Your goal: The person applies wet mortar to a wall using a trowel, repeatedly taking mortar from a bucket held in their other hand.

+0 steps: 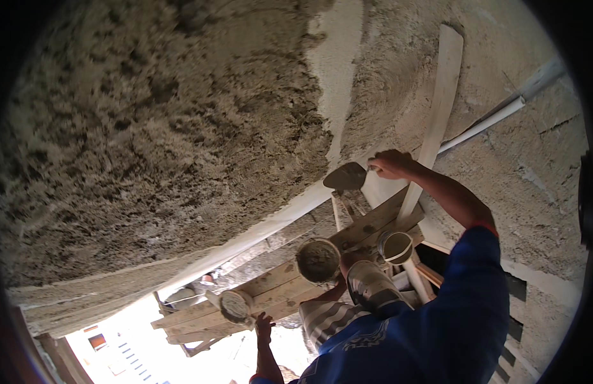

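Observation:
My right hand (394,164) is closed round the handle of a trowel (346,177), its arm stretched out up and to the right. The dark flat blade points left, beside the lower edge of the rough plastered surface (181,121). Low in the view, my left hand (264,328) is raised with its fingers apart, nothing visible in it. It is close to the rim of a small bucket (236,306) with pale mortar in it; whether it touches the rim is hard to tell. A larger round bucket (317,260) of grey mortar stands between my hands.
The buckets stand on a scaffold of wooden planks (277,289) under me. Another bucket (395,247) sits at the right of the planks. A long pale board (441,96) leans against the wall, near a white pipe (482,123). Bright ground lies below at the lower left.

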A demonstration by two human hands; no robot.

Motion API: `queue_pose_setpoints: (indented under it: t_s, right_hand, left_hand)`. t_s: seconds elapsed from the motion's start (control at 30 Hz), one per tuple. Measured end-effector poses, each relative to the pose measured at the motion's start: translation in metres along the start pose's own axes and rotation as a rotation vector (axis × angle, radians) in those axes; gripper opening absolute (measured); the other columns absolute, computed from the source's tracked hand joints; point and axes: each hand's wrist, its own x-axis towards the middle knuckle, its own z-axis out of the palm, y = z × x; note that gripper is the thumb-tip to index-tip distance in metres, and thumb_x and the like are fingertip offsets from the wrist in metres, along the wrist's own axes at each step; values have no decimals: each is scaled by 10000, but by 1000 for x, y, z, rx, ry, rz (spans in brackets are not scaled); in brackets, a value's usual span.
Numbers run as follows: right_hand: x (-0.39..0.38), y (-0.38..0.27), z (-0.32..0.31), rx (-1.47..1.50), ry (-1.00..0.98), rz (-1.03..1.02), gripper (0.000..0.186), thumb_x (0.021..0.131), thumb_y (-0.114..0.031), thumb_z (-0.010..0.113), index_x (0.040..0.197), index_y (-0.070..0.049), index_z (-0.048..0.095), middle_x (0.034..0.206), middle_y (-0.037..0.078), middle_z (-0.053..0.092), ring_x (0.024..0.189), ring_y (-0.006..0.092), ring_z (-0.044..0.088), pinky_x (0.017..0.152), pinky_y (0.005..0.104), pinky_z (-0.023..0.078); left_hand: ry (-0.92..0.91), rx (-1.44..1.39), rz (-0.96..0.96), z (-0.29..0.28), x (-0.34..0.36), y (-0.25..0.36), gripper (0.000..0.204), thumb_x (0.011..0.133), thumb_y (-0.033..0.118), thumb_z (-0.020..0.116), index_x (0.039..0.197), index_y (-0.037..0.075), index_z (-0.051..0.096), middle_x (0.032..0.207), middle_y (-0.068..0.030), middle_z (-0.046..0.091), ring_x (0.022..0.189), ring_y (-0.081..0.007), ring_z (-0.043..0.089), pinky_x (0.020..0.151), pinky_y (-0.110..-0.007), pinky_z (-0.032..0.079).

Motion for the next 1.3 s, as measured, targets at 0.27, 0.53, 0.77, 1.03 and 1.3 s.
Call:
queue_pose_setpoints:
  t_s: [0.27, 0.53, 0.77, 1.03, 1.3]
  right_hand:
    - [39, 16, -50, -90, 138, -10, 369, 747, -127, 561, 1101, -195, 641, 938, 138, 654, 933, 334, 639, 720, 515, 524]
    - [-19, -16, -107, -25, 303, -131, 379, 766, -183, 598, 1142, -141, 625, 950, 127, 650, 886, 318, 638, 767, 437, 522]
    - [-89, -59, -164, -110, 413, -159, 362, 778, -159, 628, 1138, -120, 612, 972, 127, 638, 869, 303, 638, 752, 426, 530]
    - [-170, -141, -244, 66, 87, -589, 293, 737, -210, 696, 1010, -120, 642, 792, 100, 620, 785, 278, 636, 713, 398, 529]
    - [-116, -78, -284, 234, 469, -350, 258, 836, -137, 669, 1087, -89, 637, 824, 85, 662, 669, 126, 638, 583, 291, 547]
  left_hand:
    - [98, -1, -150, -23, -69, -29, 530, 824, -5, 503, 1339, -5, 378, 1055, -210, 607, 738, -297, 671, 544, -321, 541]
    - [23, -15, -281, 4, -97, -14, 496, 901, 128, 519, 1358, 16, 363, 1073, -189, 599, 764, -280, 661, 533, -298, 527]
    - [-11, 62, 16, 12, -84, -3, 548, 875, 236, 588, 1340, 10, 405, 1050, -171, 624, 712, -273, 680, 468, -263, 444]
    - [42, -189, -183, 8, -100, 17, 550, 807, -22, 584, 1320, -74, 392, 1020, -168, 579, 902, -242, 617, 660, -366, 584]
    - [-181, -271, 199, 17, -67, -23, 485, 895, 122, 535, 1351, 47, 389, 1092, -185, 585, 699, -265, 656, 496, -291, 509]
